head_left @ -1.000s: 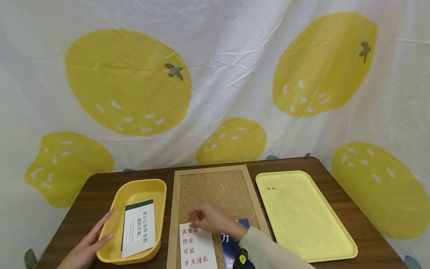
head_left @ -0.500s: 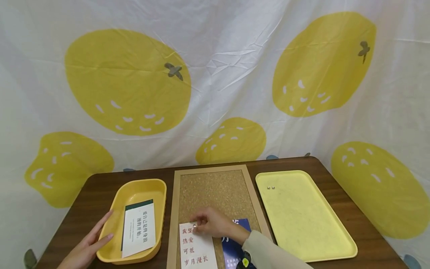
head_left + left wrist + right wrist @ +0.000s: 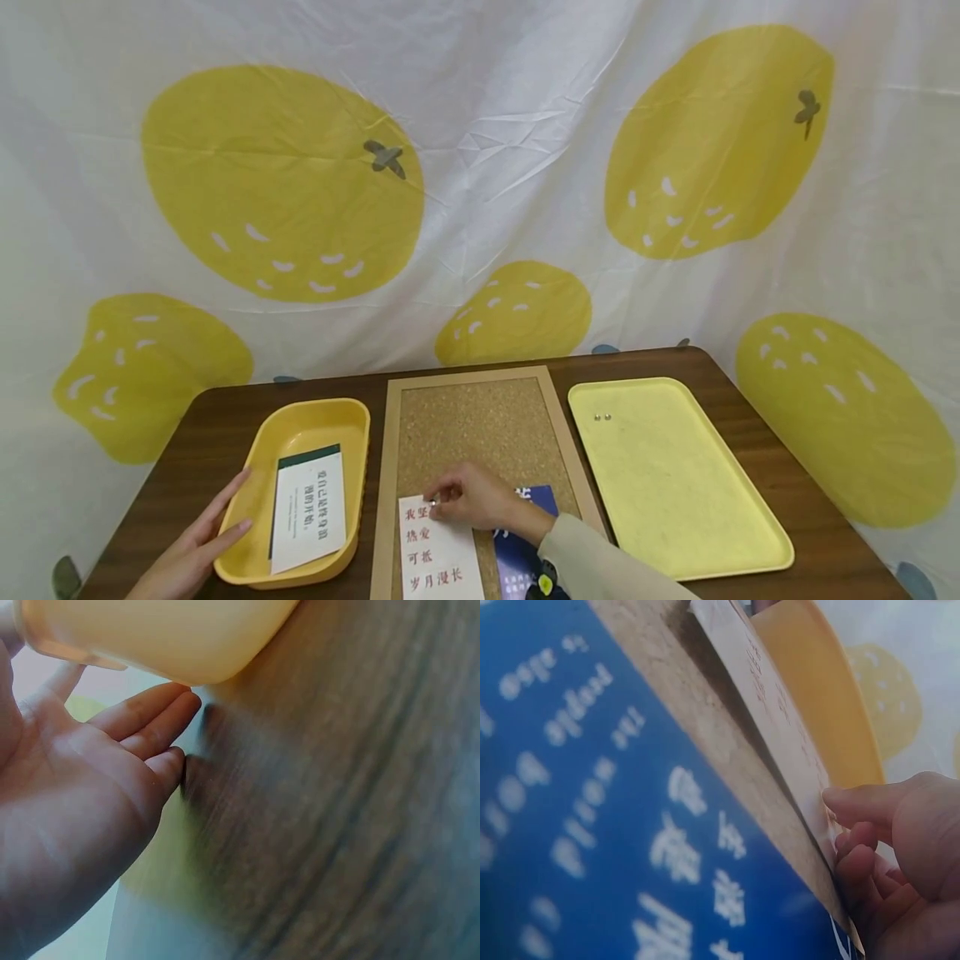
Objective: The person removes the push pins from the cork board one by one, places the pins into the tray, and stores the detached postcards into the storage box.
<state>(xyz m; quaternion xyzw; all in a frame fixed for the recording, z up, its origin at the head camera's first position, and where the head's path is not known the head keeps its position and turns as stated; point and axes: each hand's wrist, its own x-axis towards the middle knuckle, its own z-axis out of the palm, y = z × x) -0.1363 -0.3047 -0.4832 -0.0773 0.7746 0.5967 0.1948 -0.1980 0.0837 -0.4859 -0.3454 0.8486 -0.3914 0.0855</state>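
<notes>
My right hand (image 3: 472, 497) pinches a small silvery push pin (image 3: 432, 502) between thumb and fingertips. It presses at the top edge of a white card with red Chinese characters (image 3: 431, 557), which lies on the framed corkboard (image 3: 472, 425). A blue card with white lettering (image 3: 513, 562) lies to its right, partly under the wrist; in the right wrist view this blue card (image 3: 592, 772) fills the left side. My left hand (image 3: 191, 546) rests on the left rim of a yellow bin (image 3: 300, 417), with fairly straight fingers. From below, the left wrist view shows fingers under the bin's edge.
In the bin lies a white card (image 3: 309, 512) over a dark green one. A pale yellow tray (image 3: 675, 483) stands right of the corkboard, with two small silvery pins (image 3: 602, 417) at its far left. A lemon-print cloth (image 3: 480, 167) hangs behind the brown table (image 3: 187, 450).
My right hand has settled onto the white card's top edge, its fingers more closed, and the silvery pin shows between them. The left hand and bin have stayed put.
</notes>
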